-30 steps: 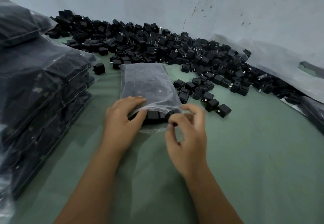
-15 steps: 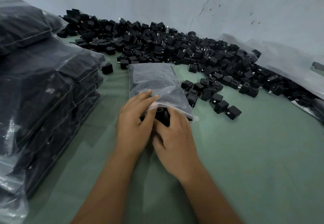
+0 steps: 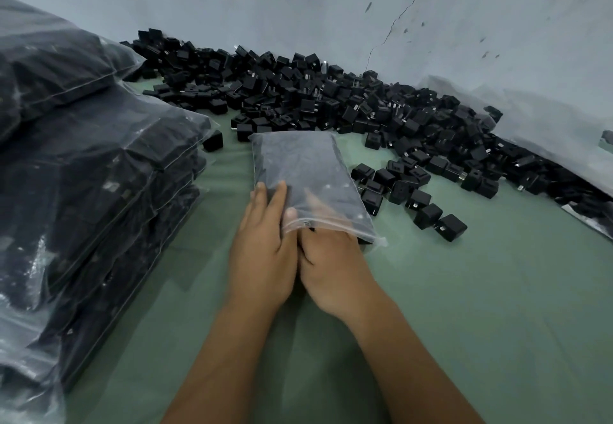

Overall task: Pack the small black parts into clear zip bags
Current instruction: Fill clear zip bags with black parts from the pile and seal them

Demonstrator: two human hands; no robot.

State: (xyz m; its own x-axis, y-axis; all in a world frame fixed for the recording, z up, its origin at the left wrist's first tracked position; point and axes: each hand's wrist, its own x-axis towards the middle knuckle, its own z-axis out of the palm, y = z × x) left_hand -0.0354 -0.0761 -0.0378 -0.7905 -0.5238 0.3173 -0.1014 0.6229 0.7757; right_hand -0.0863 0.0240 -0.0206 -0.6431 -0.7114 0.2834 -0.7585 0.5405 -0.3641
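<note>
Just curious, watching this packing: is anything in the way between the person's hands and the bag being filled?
Nothing visible. The left hand rests on top of the zip bag, and the right hand has its fingers pushed into the bag's open mouth.

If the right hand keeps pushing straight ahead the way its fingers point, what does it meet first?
The right hand has its fingers inside the zip bag; going on, it probably meets the black parts already packed inside, though depth is unclear.
</note>
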